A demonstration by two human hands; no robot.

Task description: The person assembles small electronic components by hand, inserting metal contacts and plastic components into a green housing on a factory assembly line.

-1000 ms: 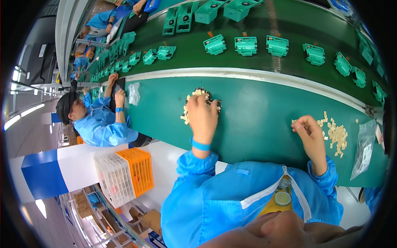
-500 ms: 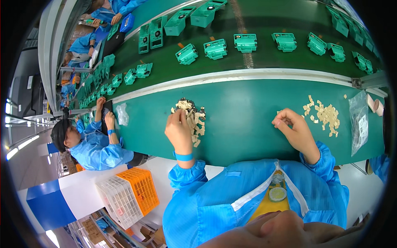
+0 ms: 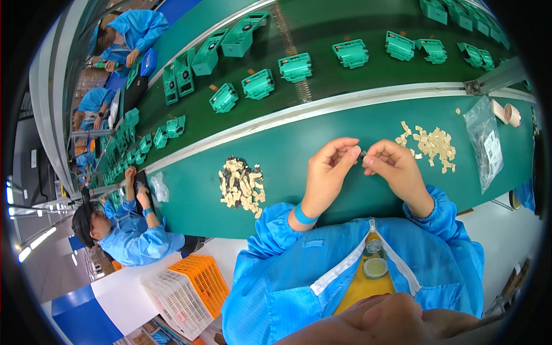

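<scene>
At the near edge, the person's blue jacket point(image 3: 345, 253) leans toward the green desk point(image 3: 310, 129). At near left, an orange crate point(image 3: 202, 280) stands against a white crate point(image 3: 175, 305) below desk level.

Over the near middle of the desk, the left hand point(image 3: 326, 171) is mostly closed, its thumb and forefinger pinching a small dark part point(image 3: 361, 155). The right hand point(image 3: 397, 168) meets it from the right, fingers curled and thumb and fingertips pressed together at the part's right side; whether they grip that part or another tiny piece cannot be told.

Left of the hands lies a mixed pile of cream and dark pieces point(image 3: 241, 185). To the right, farther off, cream pieces point(image 3: 438, 148) lie loosely scattered, with a clear plastic bag point(image 3: 485, 144) beyond them at far right.

A pale metal rail point(image 3: 345, 102) borders the desk's far side. Past it, green housings point(image 3: 296, 67) sit in rows on a dark green belt point(image 3: 328, 77).
</scene>
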